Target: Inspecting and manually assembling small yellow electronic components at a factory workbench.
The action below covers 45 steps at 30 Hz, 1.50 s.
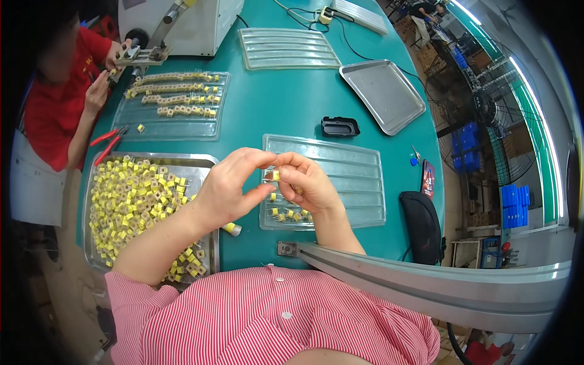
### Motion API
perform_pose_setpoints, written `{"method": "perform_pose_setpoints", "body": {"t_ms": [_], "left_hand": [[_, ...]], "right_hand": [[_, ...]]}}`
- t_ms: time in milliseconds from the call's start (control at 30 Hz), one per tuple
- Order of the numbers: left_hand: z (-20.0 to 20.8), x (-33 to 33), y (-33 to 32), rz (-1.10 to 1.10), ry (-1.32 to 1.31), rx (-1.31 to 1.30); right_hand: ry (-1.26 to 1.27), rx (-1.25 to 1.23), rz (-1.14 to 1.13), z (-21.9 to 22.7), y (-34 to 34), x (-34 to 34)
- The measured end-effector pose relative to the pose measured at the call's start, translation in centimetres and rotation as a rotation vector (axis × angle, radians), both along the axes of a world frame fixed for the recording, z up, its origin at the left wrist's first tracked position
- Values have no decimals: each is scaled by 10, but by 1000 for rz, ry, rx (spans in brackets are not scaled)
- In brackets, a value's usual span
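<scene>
A small yellow-wrapped coil part (275, 176) with thin pins is pinched in the fingers of my right hand (313, 185). My left hand (228, 185) is just beside it, its thumb and index finger apart and the index fingertip near my right fingers. Its other fingers are partly hidden. Beneath my hands lies a clear ridged tray (359, 182) with several yellow coil parts (291, 215) at its near left. On the left, a metal tray (212, 159) holds a heap of loose yellow coil parts (137, 201), partly covered by my left forearm.
Another ridged tray (173, 129) holds rows of parts, near red-handled cutters (106, 146). A co-worker in red (91, 55) handles a machine (182, 27). A black box (340, 126), metal tray (389, 100), black case (420, 228) and metal rail (426, 280) lie rightward.
</scene>
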<state>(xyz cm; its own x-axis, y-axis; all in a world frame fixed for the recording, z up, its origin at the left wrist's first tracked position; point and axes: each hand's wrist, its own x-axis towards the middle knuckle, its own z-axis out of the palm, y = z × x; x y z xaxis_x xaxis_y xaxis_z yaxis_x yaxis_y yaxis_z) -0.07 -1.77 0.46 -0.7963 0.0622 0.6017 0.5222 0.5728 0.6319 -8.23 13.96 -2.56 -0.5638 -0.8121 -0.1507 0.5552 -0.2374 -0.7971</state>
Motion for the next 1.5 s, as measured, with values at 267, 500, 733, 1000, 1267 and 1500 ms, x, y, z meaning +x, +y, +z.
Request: {"method": "perform_pose_setpoints", "body": {"t_ms": [267, 500, 733, 1000, 1267, 1500], "left_hand": [[-4, -1, 0, 15, -3, -7], [-5, -1, -1, 15, -17, 28], [-8, 0, -5, 8, -180, 100], [-11, -1, -8, 94, -261, 117], [-21, -3, -3, 41, -161, 62], [-23, -1, -7, 54, -161, 36]], "right_hand": [[5, -19, -15, -1, -1, 0], [22, 22, -21, 3, 0, 2], [92, 103, -10, 7, 0, 3], [501, 353, -139, 11, -10, 13], [546, 373, -180, 8, -4, 15], [531, 397, -164, 3, -9, 15]]}}
